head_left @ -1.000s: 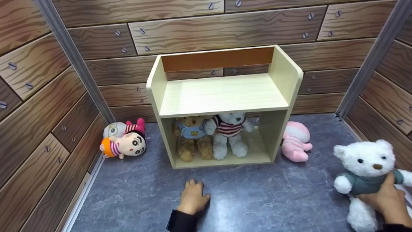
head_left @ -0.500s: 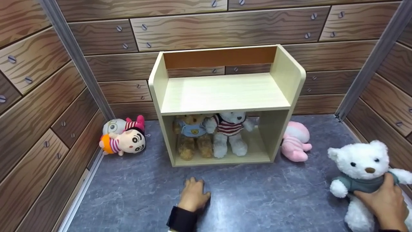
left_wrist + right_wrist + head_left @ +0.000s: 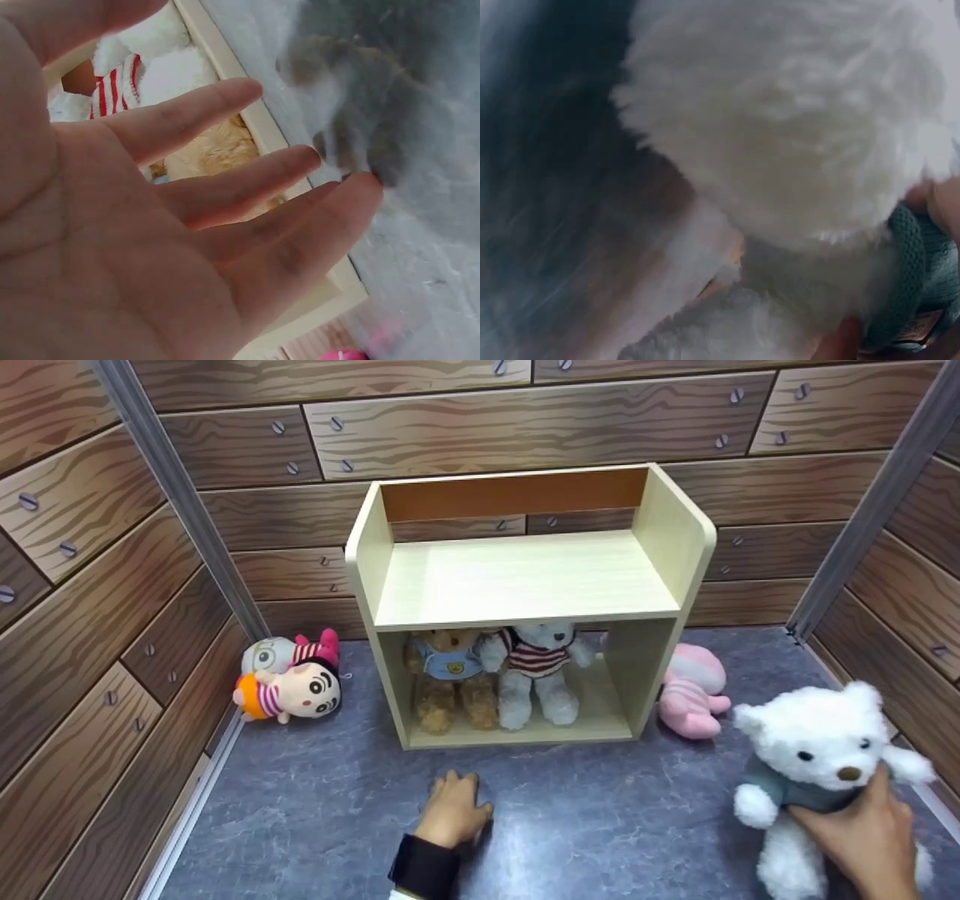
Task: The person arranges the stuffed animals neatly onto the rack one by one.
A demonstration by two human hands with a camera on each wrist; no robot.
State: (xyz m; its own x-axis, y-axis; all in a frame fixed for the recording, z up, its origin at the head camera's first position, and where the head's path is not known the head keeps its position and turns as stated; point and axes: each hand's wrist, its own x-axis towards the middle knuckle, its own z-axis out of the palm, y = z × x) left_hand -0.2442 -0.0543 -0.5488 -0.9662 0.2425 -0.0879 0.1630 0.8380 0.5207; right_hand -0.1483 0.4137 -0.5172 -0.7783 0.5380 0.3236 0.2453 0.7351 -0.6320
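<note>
My right hand [image 3: 862, 825] grips a white teddy bear [image 3: 814, 735] by its body, over the teal sweater [image 3: 915, 277]. The bear is upright at the right of the head view, its face toward me. White fur fills most of the right wrist view. My left hand [image 3: 454, 810] rests on the grey floor in front of the shelf, holding nothing; the left wrist view shows its fingers [image 3: 255, 180] spread and fairly straight. In the lower compartment of the pale wooden shelf [image 3: 525, 577] sit a brown bear [image 3: 454, 690] in a blue shirt and a white bear [image 3: 536, 675] in a red-striped sweater.
On the floor left of the shelf lie a doll [image 3: 292, 694] with a striped shirt and another plush toy [image 3: 270, 655] behind it. A pink plush [image 3: 691, 690] lies against the shelf's right side. Wood-patterned walls [image 3: 525, 427] enclose the floor on three sides.
My right hand has carried the white teddy bear leftward, nearer the shelf. The left hand stays on the floor in nearly the same place.
</note>
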